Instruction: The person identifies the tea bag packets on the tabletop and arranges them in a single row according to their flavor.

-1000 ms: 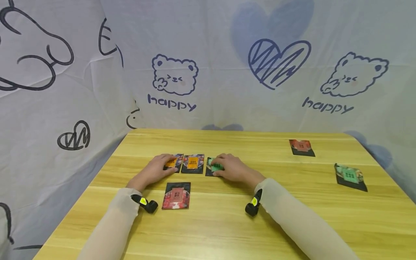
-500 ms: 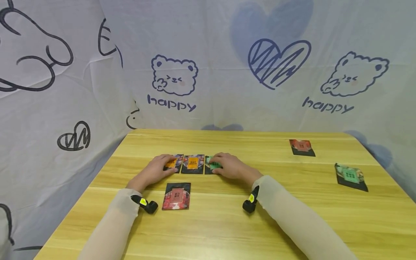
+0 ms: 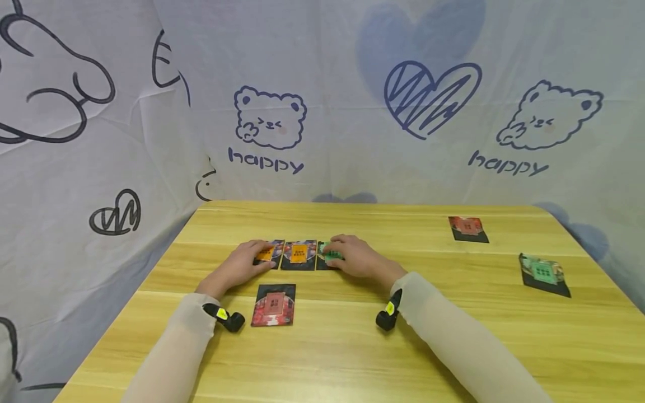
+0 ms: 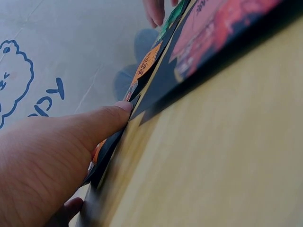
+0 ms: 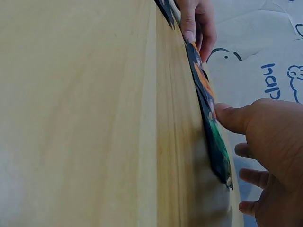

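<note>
At frame centre, three packets lay edge to edge across the counter (image 3: 453,313). The left hand (image 3: 241,264) pressed flat on the orange packet (image 3: 265,253); the right hand (image 3: 355,257) pressed flat on the green packet (image 3: 330,255), long axes pointing away.

Bright, even light; soft shadows; head view bends at edges; wrist close-ups blur.
</note>
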A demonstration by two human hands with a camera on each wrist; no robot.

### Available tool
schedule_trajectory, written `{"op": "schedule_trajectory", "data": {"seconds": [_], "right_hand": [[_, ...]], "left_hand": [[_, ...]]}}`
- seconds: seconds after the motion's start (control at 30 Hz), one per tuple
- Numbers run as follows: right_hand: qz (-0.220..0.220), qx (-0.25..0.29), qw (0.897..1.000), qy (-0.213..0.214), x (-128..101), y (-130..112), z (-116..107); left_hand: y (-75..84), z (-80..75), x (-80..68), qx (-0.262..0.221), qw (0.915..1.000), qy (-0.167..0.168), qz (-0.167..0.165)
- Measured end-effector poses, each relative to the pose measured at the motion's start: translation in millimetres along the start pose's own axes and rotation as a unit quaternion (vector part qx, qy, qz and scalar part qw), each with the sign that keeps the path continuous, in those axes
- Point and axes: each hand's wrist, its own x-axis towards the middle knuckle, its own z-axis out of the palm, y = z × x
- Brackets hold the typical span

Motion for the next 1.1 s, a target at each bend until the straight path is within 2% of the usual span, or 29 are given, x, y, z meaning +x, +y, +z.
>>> {"op": "schedule_trajectory", "data": {"seconds": [0.47, 0.8, 1.1], "right_hand": [[0.032, 0.018, 0.999, 0.019, -26.4, 3.9, -10.9], [0.019, -0.009, 0.998, 0.058, -56.0, 20.7, -14.7], [0.027, -0.025, 0.998, 0.055, -85.3, 35.8, -21.7]], "left_hand": [[-4.4, 4.2, 0.9, -0.001, 1.0000, 0.002, 0.000], [-3.3, 2.8, -0.5, -0.005, 1.0000, 0.000, -0.002], [-2.8, 2.5, 0.2, -0.008, 1.0000, 0.004, 0.001]]}}
